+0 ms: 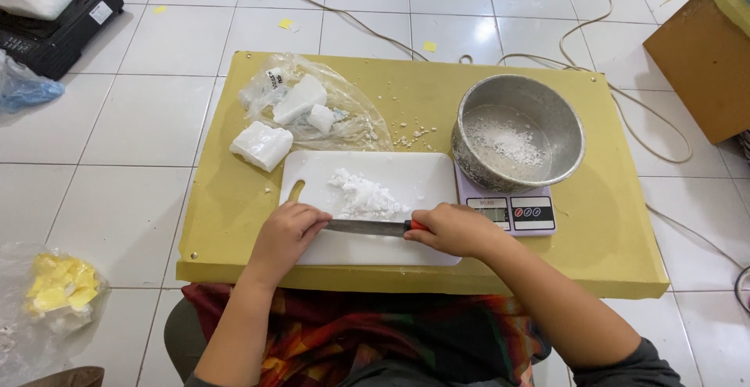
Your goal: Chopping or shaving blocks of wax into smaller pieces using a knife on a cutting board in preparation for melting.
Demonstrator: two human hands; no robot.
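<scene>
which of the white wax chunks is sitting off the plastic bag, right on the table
The big white block at the cutting board's upper left corner. The other two chunks lie on the clear plastic bag behind it.

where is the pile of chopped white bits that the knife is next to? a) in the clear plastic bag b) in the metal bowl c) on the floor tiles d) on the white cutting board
d: the pile of chopped white bits lies on the white cutting board, just beyond the knife that the right hand holds by the handle and the left hand presses at the blade tip.
</scene>
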